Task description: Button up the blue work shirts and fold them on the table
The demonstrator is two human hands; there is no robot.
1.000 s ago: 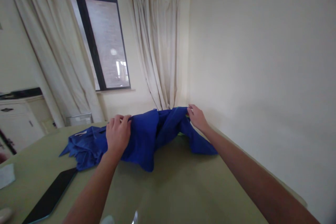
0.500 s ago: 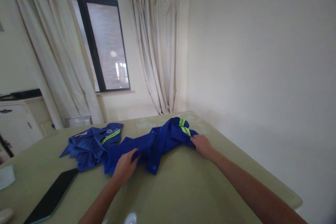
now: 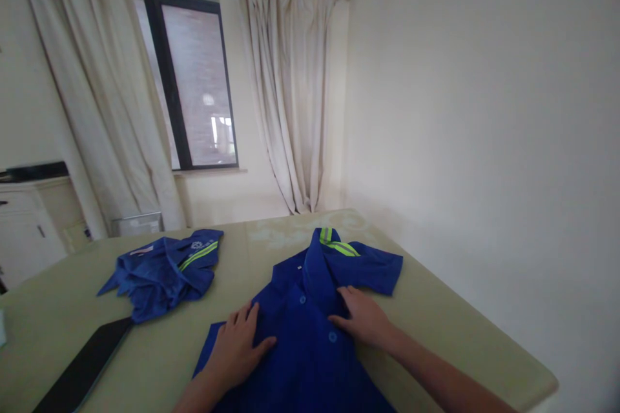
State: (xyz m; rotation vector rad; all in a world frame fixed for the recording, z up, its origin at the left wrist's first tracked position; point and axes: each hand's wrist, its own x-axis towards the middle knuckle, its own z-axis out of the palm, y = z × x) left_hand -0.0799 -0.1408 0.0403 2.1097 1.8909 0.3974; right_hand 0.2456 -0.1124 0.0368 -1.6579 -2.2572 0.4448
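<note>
While both hands (image 3: 239, 343) (image 3: 365, 316) lie spread on a blue shirt (image 3: 300, 361), the greenish table (image 3: 159, 361) stands before a curtained window (image 3: 199, 87).

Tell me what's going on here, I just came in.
A person's left hand and right hand are on a blue buttoned garment spread over a green table. The left hand's fingers are spread on the cloth; the right hand is beside the buttons. Off to the left lies a second blue garment, crumpled, with a dark flat object near its lower edge.
</note>
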